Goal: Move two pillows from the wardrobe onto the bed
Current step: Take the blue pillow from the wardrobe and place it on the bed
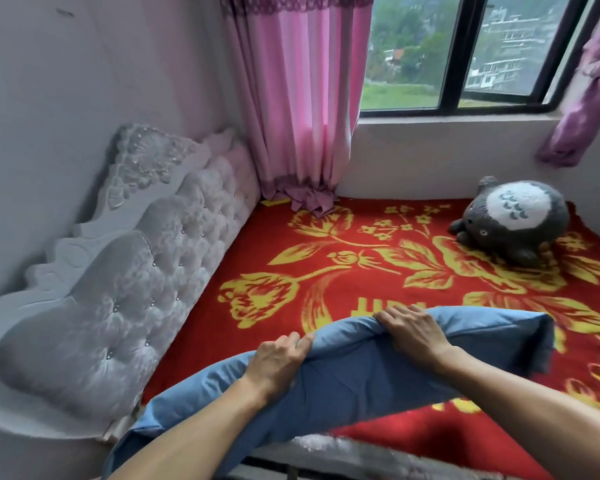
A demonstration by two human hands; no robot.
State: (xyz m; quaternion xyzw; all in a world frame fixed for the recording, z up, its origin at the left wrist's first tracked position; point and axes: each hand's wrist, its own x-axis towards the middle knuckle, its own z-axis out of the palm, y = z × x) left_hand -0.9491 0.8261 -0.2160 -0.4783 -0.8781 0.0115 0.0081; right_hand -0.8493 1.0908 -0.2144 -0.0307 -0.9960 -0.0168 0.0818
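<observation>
A long blue pillow (354,379) hangs over the near edge of the bed (343,282), which is covered by a red blanket with yellow flowers. My left hand (278,358) grips the pillow's upper edge near its middle. My right hand (413,332) grips the same edge further right. The pillow's left end droops toward the bed's near corner; its right end is raised above the blanket. Only this one pillow is in view, and the wardrobe is out of sight.
A tufted grey headboard (125,292) runs along the left side. A grey and white plush toy (510,223) lies at the far right of the bed. Pink curtains (298,98) hang in the far corner beside a window (465,53).
</observation>
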